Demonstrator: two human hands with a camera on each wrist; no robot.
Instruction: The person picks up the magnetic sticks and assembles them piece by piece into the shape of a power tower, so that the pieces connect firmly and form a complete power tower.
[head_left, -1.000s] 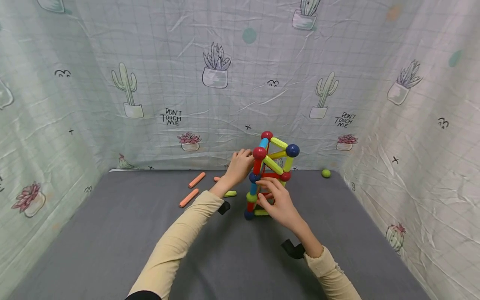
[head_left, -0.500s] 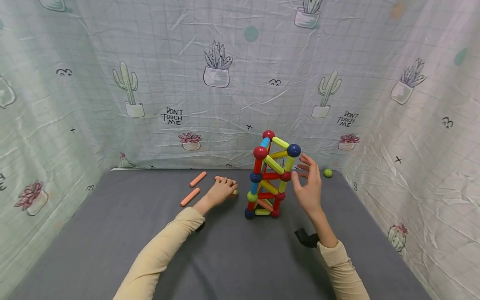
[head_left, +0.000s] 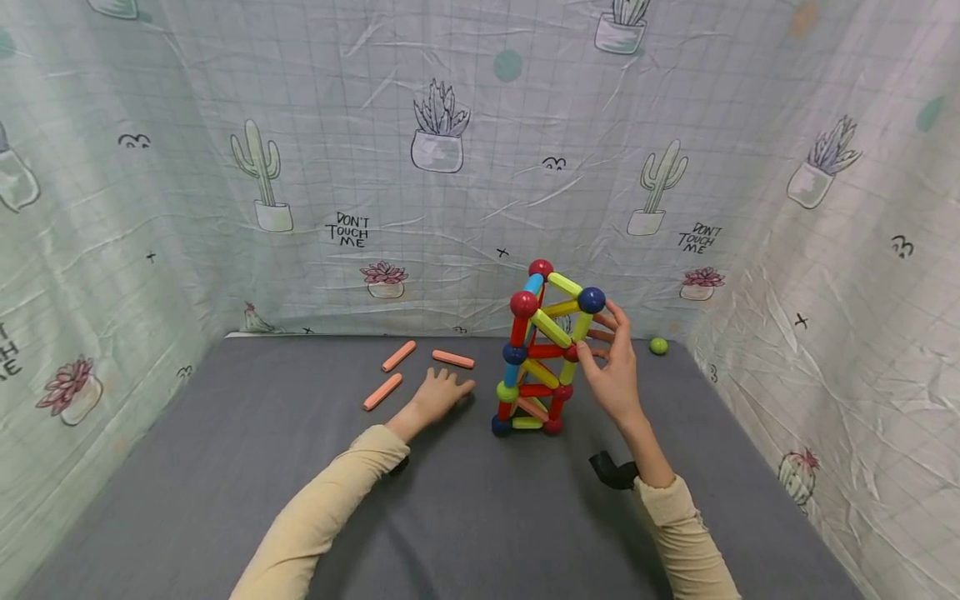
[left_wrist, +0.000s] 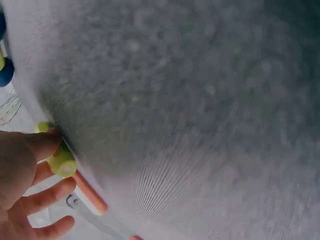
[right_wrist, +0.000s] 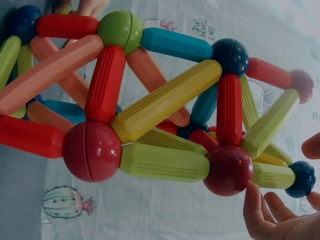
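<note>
A tall tower of magnetic rods and balls [head_left: 538, 372] stands upright on the grey table, its top tier open to one side. My right hand [head_left: 617, 379] is at the tower's upper right side, fingers loosely spread. In the right wrist view a fingertip meets the lower red ball [right_wrist: 229, 170], and other fingertips are near the end blue ball [right_wrist: 300, 179]. Left of the tower, my left hand [head_left: 435, 400] is low over the table. Its thumb and forefinger pinch a yellow-green rod [left_wrist: 62, 161], which the hand hides in the head view; the other fingers are spread.
Several orange rods lie left of the tower: one orange rod [head_left: 453, 359] just beyond my left hand, others further left, such as this orange rod [head_left: 382, 392]. A green ball [head_left: 658, 346] sits at the back right. A cactus-print curtain [head_left: 442, 250] surrounds the table.
My left hand has left the tower, moved left and down to the table, and taken hold of the yellow-green rod. My right hand has shifted from the tower's front to its right side.
</note>
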